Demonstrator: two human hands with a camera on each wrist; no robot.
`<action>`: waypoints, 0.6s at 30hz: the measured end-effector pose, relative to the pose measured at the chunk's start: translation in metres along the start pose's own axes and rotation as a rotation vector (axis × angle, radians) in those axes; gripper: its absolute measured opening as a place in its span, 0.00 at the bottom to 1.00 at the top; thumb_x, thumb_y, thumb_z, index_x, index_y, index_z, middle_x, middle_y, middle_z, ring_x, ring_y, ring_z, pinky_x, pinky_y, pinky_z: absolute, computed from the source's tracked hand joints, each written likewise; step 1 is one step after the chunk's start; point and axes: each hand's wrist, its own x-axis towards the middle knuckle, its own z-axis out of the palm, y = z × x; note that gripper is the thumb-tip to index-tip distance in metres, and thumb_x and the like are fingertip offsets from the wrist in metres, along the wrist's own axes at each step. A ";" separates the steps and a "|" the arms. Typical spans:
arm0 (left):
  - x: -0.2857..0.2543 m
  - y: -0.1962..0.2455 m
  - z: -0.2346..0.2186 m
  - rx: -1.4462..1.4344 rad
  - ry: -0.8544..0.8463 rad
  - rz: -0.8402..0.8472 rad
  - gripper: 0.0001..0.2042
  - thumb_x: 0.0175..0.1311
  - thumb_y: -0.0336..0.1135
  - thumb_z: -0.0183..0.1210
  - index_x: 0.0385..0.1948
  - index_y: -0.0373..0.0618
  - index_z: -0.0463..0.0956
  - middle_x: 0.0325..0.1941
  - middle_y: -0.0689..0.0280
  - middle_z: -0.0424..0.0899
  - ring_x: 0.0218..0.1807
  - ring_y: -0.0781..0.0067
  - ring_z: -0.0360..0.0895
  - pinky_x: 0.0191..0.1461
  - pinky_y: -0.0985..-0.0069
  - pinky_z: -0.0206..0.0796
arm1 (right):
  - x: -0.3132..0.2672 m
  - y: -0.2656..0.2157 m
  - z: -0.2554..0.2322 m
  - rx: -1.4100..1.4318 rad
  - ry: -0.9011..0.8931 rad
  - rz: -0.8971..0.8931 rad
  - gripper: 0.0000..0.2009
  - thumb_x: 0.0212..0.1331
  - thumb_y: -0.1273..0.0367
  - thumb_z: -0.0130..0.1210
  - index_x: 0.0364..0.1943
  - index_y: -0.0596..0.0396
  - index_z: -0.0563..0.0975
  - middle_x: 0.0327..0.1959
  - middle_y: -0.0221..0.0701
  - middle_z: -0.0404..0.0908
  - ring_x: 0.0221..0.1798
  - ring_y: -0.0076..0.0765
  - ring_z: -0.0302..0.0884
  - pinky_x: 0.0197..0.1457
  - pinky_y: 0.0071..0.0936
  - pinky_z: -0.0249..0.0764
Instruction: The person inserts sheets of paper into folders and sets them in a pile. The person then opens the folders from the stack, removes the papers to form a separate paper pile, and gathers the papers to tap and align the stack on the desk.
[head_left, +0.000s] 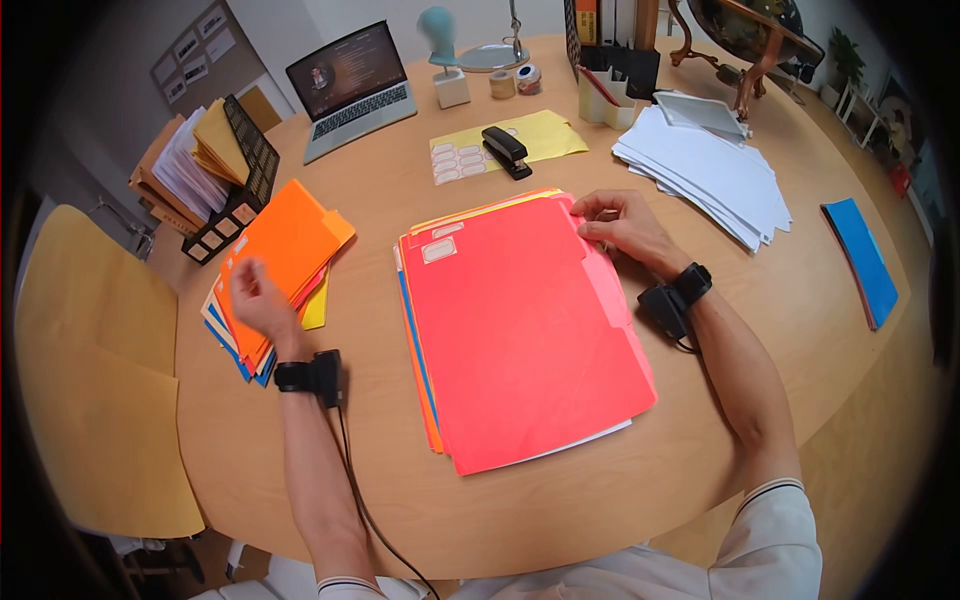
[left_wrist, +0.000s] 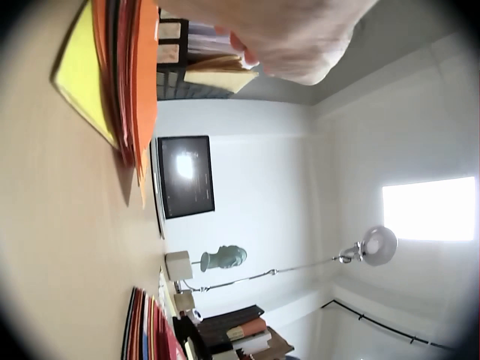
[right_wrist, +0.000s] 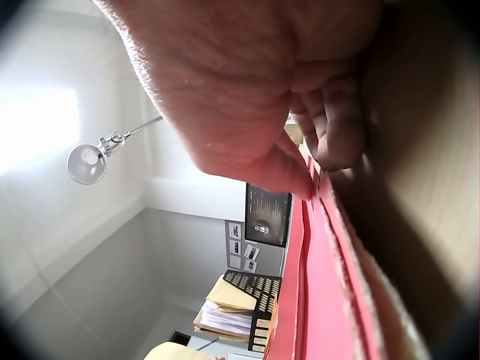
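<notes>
A red folder lies on top of a stack of folders in front of the body, with labels near its upper left corner. My right hand pinches its upper right edge between thumb and fingers; the right wrist view shows the hand at the red folder edges. Over the fanned pile of orange folders at the left, my left hand is raised, slightly blurred, its fingers loosely bent around nothing visible. In the left wrist view this hand is above the pile's edges.
A stapler rests on yellow sheets behind the stack. White papers and a blue folder lie to the right. A laptop, file holder and small bust stand at the back. A cable trails from my left wrist.
</notes>
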 end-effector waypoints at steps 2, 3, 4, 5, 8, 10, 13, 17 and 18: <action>-0.030 0.038 0.027 -0.108 -0.235 -0.175 0.08 0.72 0.31 0.60 0.44 0.37 0.82 0.41 0.66 0.85 0.44 0.79 0.78 0.50 0.79 0.71 | -0.001 -0.002 0.000 0.001 0.005 -0.003 0.16 0.56 0.71 0.65 0.48 0.61 0.83 0.32 0.25 0.80 0.30 0.16 0.75 0.30 0.18 0.69; -0.042 0.049 0.036 -0.169 -0.370 -0.271 0.07 0.72 0.31 0.60 0.44 0.37 0.82 0.40 0.67 0.85 0.45 0.80 0.78 0.51 0.79 0.71 | -0.002 -0.003 0.000 0.021 0.001 0.003 0.15 0.56 0.72 0.65 0.48 0.61 0.83 0.32 0.26 0.81 0.31 0.17 0.75 0.30 0.19 0.70; -0.055 0.056 0.044 -0.176 -0.508 -0.313 0.09 0.73 0.32 0.59 0.46 0.37 0.82 0.42 0.67 0.85 0.47 0.80 0.78 0.54 0.79 0.70 | -0.002 -0.003 0.001 0.041 -0.003 0.010 0.15 0.56 0.72 0.65 0.48 0.62 0.82 0.33 0.27 0.81 0.31 0.18 0.76 0.31 0.19 0.70; -0.068 0.062 0.051 -0.184 -0.646 -0.356 0.10 0.73 0.33 0.59 0.49 0.37 0.82 0.44 0.68 0.85 0.50 0.80 0.78 0.57 0.78 0.69 | -0.003 -0.006 0.001 0.041 0.001 0.011 0.15 0.56 0.72 0.65 0.48 0.62 0.82 0.33 0.27 0.81 0.31 0.18 0.76 0.31 0.19 0.70; -0.107 0.073 0.070 -0.337 -0.920 -0.509 0.15 0.74 0.34 0.57 0.57 0.35 0.78 0.54 0.62 0.83 0.61 0.71 0.76 0.68 0.72 0.64 | -0.007 -0.012 0.001 0.020 0.000 0.032 0.15 0.55 0.72 0.66 0.47 0.63 0.82 0.33 0.27 0.81 0.32 0.18 0.76 0.33 0.19 0.71; -0.119 0.072 0.075 -0.173 -0.994 -0.194 0.18 0.74 0.34 0.56 0.60 0.34 0.75 0.60 0.58 0.80 0.66 0.64 0.72 0.72 0.68 0.60 | -0.004 -0.006 0.002 0.038 0.005 0.005 0.16 0.54 0.72 0.68 0.47 0.63 0.82 0.32 0.26 0.80 0.32 0.18 0.75 0.34 0.19 0.71; -0.122 0.075 0.077 0.026 -1.074 0.161 0.21 0.75 0.35 0.54 0.64 0.33 0.71 0.68 0.51 0.73 0.74 0.53 0.63 0.77 0.62 0.54 | -0.005 -0.008 0.001 0.015 -0.002 0.012 0.17 0.53 0.72 0.69 0.47 0.62 0.81 0.31 0.25 0.79 0.32 0.18 0.75 0.34 0.19 0.70; -0.122 0.073 0.076 0.108 -1.090 0.246 0.22 0.75 0.35 0.54 0.66 0.34 0.69 0.71 0.49 0.70 0.75 0.46 0.60 0.79 0.58 0.50 | -0.004 -0.004 0.003 0.004 -0.013 -0.025 0.17 0.53 0.71 0.69 0.47 0.62 0.81 0.30 0.24 0.78 0.31 0.17 0.74 0.34 0.19 0.70; -0.123 0.072 0.076 0.107 -1.090 0.245 0.22 0.75 0.35 0.54 0.66 0.34 0.69 0.71 0.49 0.70 0.75 0.46 0.60 0.79 0.58 0.50 | -0.002 -0.001 0.004 -0.039 0.000 -0.034 0.18 0.53 0.70 0.69 0.47 0.62 0.81 0.30 0.24 0.79 0.30 0.17 0.73 0.35 0.19 0.70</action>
